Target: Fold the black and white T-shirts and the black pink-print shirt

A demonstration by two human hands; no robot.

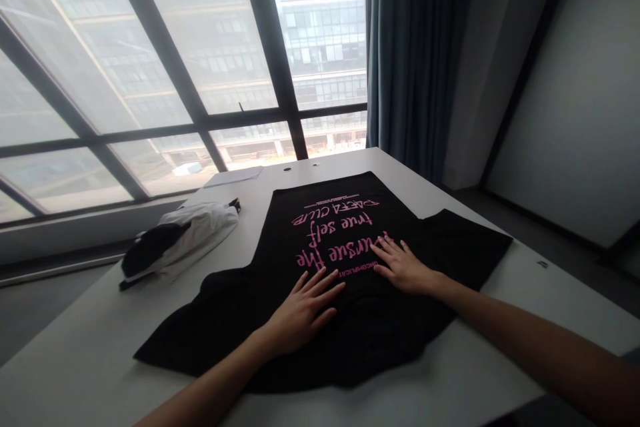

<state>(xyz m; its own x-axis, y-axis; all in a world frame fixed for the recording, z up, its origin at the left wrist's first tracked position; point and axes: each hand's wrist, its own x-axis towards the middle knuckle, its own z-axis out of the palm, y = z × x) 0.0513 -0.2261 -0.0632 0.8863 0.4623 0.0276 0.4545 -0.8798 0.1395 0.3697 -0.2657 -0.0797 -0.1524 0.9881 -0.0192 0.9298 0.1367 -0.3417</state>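
Note:
A black T-shirt (350, 320) with pink lettering lies spread on the white table (480, 360), its sleeves reaching out to both sides. The print reads upside down from where I stand, and the collar end is toward me. My left hand (304, 310) rests flat on the shirt just below the lettering, fingers spread. Across from it, my right hand (403, 267) also lies flat on the cloth, with fingertips over the right end of the print. Neither hand grips the fabric.
A crumpled white and black garment (185, 240) sits at the table's left edge. Farther back lies a thin pale sheet (234, 176). Small dark cable holes (287, 169) show near the far edge. Beyond stand large windows (205, 33) and a blue-grey curtain (415, 60).

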